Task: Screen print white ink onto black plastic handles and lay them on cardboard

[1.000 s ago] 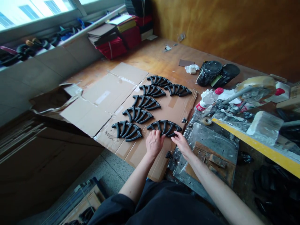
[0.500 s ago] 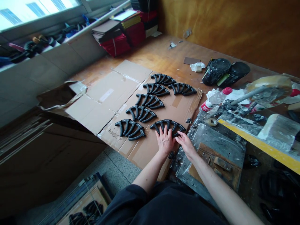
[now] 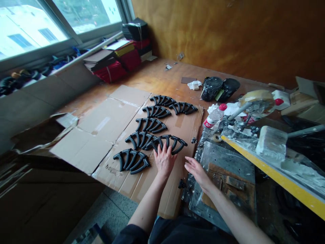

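Wooden bench on my feed, cardboard on top. Left hand: fingers spread on 1 of 7 black curved-tube fans. Right hand: empty, fingers loosely parted. Looks like positioning; next calls for gentle squaring-up, imo.

Sets of parts lay on the cardboard, atop the table. The left hand was at the front-right set, the right hand apart to its right, near the plate. Behind the plate was the bottle, and behind that the cans. Stacks sat at the back left, below the window.
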A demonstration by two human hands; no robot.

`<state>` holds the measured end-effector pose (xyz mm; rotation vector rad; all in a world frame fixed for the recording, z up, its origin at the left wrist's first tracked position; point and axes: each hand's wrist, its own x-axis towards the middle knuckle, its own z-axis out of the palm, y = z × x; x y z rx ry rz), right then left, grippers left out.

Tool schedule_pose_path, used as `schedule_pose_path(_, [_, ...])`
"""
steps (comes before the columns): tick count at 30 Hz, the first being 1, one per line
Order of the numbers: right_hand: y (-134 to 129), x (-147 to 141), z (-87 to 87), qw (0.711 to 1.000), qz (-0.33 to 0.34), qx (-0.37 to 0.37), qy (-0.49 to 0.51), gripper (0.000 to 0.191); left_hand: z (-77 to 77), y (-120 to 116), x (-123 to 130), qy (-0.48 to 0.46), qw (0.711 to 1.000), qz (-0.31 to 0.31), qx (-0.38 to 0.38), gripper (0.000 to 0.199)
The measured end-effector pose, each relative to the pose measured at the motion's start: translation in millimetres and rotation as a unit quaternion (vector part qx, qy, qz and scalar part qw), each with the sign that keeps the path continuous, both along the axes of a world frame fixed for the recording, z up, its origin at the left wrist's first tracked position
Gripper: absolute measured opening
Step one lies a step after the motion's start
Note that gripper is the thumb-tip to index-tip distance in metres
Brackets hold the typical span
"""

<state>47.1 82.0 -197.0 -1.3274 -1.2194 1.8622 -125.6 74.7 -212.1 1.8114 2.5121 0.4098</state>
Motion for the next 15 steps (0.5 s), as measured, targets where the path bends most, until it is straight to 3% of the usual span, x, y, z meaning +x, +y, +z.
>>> schedule_pose_path(5, [-19.9,22.3,29.2,1.0,-0.007,-0.011,0.013,0.058,9.7,76.4,-2.3,-0.005,0.998,-0.056,0.026,0.047])
schedule_pose_path(9, [-37.3,49.0,44.3,0.999,-0.036,-0.009,0.014,0.056,8.8,139.1,6.0,-0.019,0.991,-0.129,-0.001,0.044])
schedule_pose_path(12, [-51.2,79.8,47.0,0.998,-0.07,-0.002,-0.007,0.052,4.0,171.0,6.5,-0.03,0.989,-0.136,-0.051,0.042])
schedule_pose_path(15, [-66.1,119.2,41.4,0.981,-0.167,0.036,-0.093,0.049,-0.5,188.4,2.6,-0.034,0.991,-0.114,-0.068,0.047])
